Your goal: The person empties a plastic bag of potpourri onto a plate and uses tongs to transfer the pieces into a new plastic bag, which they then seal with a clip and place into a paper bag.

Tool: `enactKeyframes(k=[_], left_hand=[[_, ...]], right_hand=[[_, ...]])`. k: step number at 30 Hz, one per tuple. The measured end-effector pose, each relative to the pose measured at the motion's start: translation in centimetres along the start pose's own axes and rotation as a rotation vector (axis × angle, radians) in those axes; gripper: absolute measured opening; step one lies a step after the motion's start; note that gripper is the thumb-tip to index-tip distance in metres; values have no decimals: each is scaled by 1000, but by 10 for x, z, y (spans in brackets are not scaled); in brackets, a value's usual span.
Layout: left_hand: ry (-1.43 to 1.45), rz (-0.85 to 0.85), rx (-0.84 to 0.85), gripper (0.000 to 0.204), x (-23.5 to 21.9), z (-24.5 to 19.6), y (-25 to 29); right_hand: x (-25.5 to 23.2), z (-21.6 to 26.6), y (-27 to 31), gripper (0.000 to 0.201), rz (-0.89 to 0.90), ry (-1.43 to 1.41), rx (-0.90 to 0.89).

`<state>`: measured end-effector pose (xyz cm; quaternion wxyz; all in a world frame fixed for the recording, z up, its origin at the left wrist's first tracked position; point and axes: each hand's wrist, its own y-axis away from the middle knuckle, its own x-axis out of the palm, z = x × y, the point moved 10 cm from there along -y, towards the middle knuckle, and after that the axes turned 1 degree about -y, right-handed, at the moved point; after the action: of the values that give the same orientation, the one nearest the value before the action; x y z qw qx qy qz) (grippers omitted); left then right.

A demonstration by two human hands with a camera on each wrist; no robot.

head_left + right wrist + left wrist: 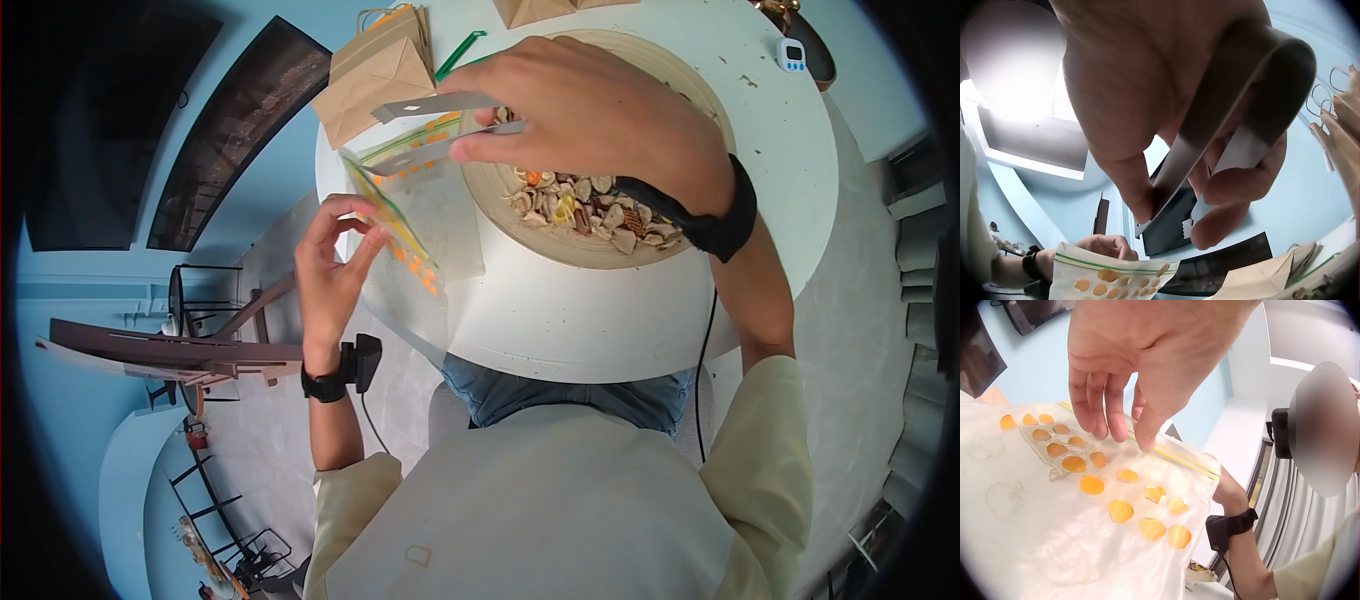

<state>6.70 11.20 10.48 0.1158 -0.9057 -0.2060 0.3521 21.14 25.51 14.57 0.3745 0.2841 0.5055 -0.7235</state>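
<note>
A clear zip bag with orange dots (1091, 485) is pinched at its top edge by my left hand (335, 265), thumb against fingers. My right hand (610, 120) grips metal tongs (430, 156), whose two arms stand apart with the tips at the bag's mouth. Nothing shows between the tips. In the right wrist view the bent end of the tongs (1285, 69) lies within the hand. Below and beside the right hand, a round tray (560, 252) holds a heap of dried slices (625, 222).
Brown paper bags (375, 85) and a green strip (460, 55) lie at the table's far left. A small white timer (791, 55) sits at the far right of the white table (560, 330). A black cable (708, 370) hangs over the near edge.
</note>
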Motion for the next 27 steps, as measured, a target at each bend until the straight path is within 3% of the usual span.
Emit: enactKeyframes(k=[4,7,10,12,16,18,25,27], left_hand=[[-24,14,3,18,10,-4,-2],[-50,7,20,19,8,-3,1],[-62,-28,35,19,0,-7,4],[-76,-59,70,19,-9,-11,4],[-153,-95,67,19,-22,-14,2],[-203,-63,86,19,-16,-20,0],[-307,-22,151,17,-8,-36,-5],[-325,-64,190,16,-14,-45,-4]], right_hand=[[-3,9,10,48,-130,27,-119],[10,9,15,43,-3,16,-43],[16,12,24,29,-65,-17,-156],[10,23,29,25,-214,133,-278],[6,36,25,21,-198,199,-257],[8,38,12,37,-21,130,-124],[15,42,29,37,-96,23,-181],[10,43,39,25,-204,65,-263]])
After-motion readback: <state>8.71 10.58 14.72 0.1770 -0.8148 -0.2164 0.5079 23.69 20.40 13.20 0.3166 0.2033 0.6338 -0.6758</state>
